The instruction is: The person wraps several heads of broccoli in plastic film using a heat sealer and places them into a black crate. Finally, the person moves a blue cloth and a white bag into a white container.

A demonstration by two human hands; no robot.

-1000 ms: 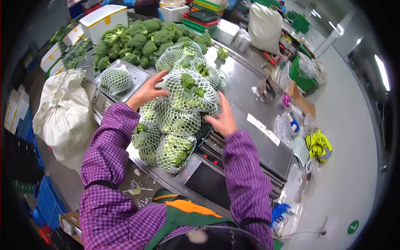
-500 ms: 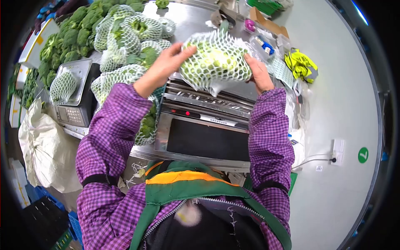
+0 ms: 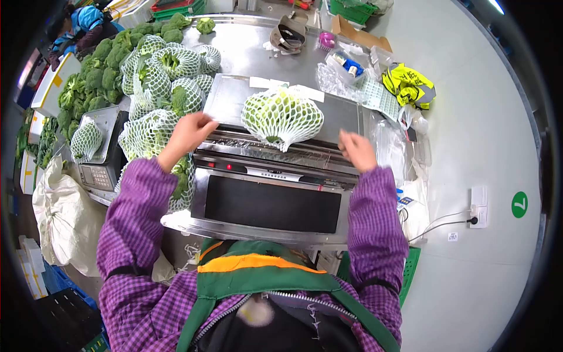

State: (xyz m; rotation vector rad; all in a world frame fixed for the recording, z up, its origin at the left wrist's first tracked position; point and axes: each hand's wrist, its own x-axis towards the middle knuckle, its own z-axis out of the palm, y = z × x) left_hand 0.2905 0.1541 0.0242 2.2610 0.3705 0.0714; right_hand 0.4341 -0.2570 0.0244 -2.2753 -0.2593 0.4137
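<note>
A pale green-and-white vegetable in a white foam net [image 3: 282, 117], its kind not clear through the mesh, rests on the metal top of a wrapping machine [image 3: 272, 202]. Neither hand touches it. My left hand [image 3: 189, 136] is to its left, above the machine's edge, thumb and fingers curled together. On the other side my right hand [image 3: 358, 150] is closed with bent fingers, slightly blurred. Whether either hand pinches clear film cannot be made out. White paper strips [image 3: 287, 88] lie behind the net.
Netted broccoli [image 3: 149, 132] and a pile of loose broccoli [image 3: 102, 73] crowd the left. A scale [image 3: 99, 167] carries an empty-looking foam net [image 3: 86, 141]. At the right are a plastic box [image 3: 346, 64] and a yellow vest [image 3: 409, 86]. Another person [image 3: 82, 26] is at far left.
The netted vegetable, held between both hands before, now sits on the machine. My hands have let go and moved apart and lower. The view has shifted, showing more of the table's back.
</note>
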